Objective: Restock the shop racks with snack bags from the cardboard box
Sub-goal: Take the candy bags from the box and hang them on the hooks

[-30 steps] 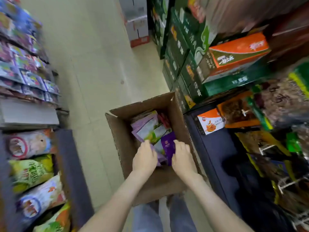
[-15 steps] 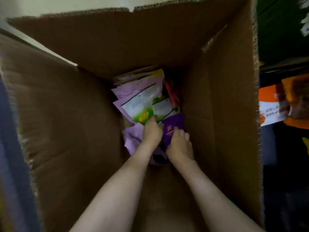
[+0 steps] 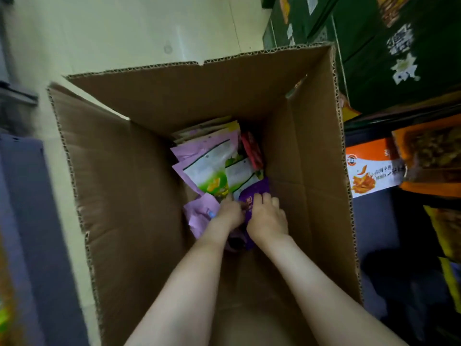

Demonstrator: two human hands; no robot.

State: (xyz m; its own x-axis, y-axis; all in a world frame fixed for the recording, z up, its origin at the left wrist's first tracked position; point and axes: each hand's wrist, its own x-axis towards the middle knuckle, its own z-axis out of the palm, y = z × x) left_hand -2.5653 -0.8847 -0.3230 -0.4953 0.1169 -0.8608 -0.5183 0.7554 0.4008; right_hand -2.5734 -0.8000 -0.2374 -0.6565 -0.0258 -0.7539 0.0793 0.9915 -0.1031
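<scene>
An open cardboard box [image 3: 139,186] stands on the floor below me, and both my arms reach to its bottom. Several snack bags lie there: lilac-and-white ones with green print [image 3: 208,168], a dark purple bag [image 3: 254,192] and a red pack [image 3: 252,151] at the back right. My left hand [image 3: 229,213] is among the bags, fingers curled at the dark purple bag's edge, partly over a lilac bag [image 3: 199,213]. My right hand [image 3: 268,217] lies on the dark purple bag with fingers bent over it.
Green cartons [image 3: 379,46] are stacked at the upper right. Below them a dark rack holds an orange-and-white box [image 3: 371,168] and orange and yellow snack bags [image 3: 434,151]. A dark shelf unit [image 3: 22,208] stands at the left. Pale floor [image 3: 124,28] lies beyond the box.
My head dropped close over the box, then pulled back a little. Both hands went from the box's near edge down onto the purple bags at its bottom.
</scene>
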